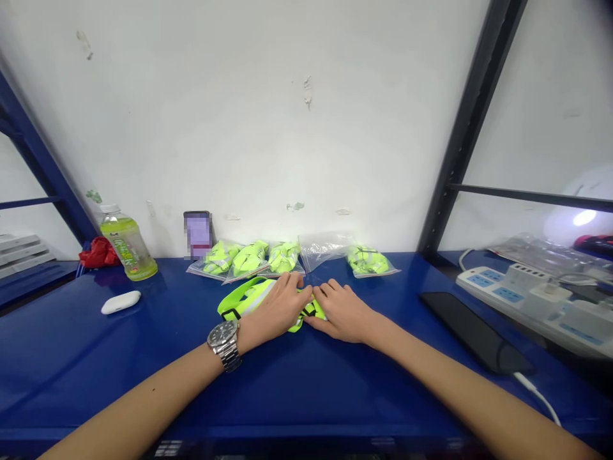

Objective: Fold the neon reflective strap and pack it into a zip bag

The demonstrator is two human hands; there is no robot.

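A neon-yellow reflective strap [242, 297] with a silver stripe and black fittings lies bunched on the blue table, in front of the plastic bags. My left hand [280, 306], with a steel watch on its wrist, lies over the bunch with its fingers curled onto it. From the other side my right hand [342, 312] pinches the bunch's right end, fingers and thumb bent around it. The two hands' fingertips nearly meet. Much of the strap is hidden under them.
Three clear bags of yellow straps [249, 259] lie along the wall, with another filled bag [368, 260] to the right and a clear bag [323, 248] between. Left are a bottle [128, 246], phone [198, 233] and white case [121, 302]; right, a charging phone [474, 332] and power strips [536, 300].
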